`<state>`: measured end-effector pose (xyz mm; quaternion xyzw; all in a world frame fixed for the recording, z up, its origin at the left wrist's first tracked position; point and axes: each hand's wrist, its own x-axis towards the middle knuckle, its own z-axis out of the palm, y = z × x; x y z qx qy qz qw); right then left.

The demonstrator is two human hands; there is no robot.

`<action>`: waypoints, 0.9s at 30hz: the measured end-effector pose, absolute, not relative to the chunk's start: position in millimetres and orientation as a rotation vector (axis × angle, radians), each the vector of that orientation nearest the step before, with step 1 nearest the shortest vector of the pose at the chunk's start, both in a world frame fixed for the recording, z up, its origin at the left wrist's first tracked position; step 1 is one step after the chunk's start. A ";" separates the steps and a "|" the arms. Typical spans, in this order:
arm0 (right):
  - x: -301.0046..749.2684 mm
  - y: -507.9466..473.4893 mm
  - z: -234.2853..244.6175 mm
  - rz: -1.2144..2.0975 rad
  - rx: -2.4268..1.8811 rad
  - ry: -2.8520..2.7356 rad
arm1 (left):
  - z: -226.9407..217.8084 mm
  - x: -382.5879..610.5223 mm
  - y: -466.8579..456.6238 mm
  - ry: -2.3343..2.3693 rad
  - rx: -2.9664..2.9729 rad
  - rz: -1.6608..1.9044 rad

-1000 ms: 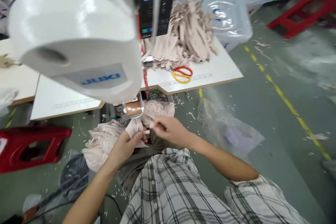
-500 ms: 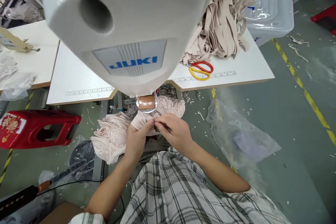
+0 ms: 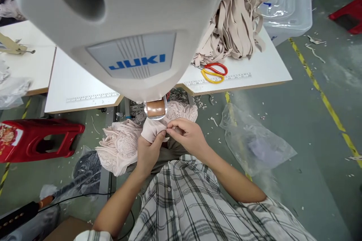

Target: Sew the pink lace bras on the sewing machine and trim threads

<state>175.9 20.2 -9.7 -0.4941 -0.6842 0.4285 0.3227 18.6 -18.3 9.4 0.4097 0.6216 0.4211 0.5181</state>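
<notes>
Below the head of a white JUKI sewing machine (image 3: 135, 58), my left hand (image 3: 148, 152) is closed on a pale pink piece of fabric (image 3: 151, 130), thumb on top. My right hand (image 3: 188, 135) pinches the same fabric's edge between thumb and forefinger, close to the left thumb. The fabric lies just under the machine's clear guard (image 3: 156, 110); the needle is hidden from view. Pale pink lace bra cups (image 3: 120, 145) hang in a bunch left of my left hand, and more lace (image 3: 182, 111) shows behind my right hand.
Red-and-yellow-handled scissors (image 3: 213, 73) lie on the white table (image 3: 268, 67) beside a heap of beige straps (image 3: 237, 26). Clear plastic boxes (image 3: 283, 3) stand behind at right. A red stool (image 3: 42, 139) is at left; a plastic bag (image 3: 254, 143) lies on the floor.
The view has shifted a little, so the machine head looks larger and further left. Both hands stay on the fabric, with only slight finger movement at its edge.
</notes>
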 end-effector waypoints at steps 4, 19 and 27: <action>185.9 30.9 -2.7 1.272 -1.179 -1.904 | 10.0 11.3 -18.1 1.479 1.146 0.959; 186.0 27.5 -1.8 1.242 -1.156 -2.096 | 7.3 0.0 -10.8 1.359 1.199 0.867; 193.5 31.6 -1.0 1.356 -1.225 -1.964 | 14.2 1.0 -8.3 1.534 1.335 0.834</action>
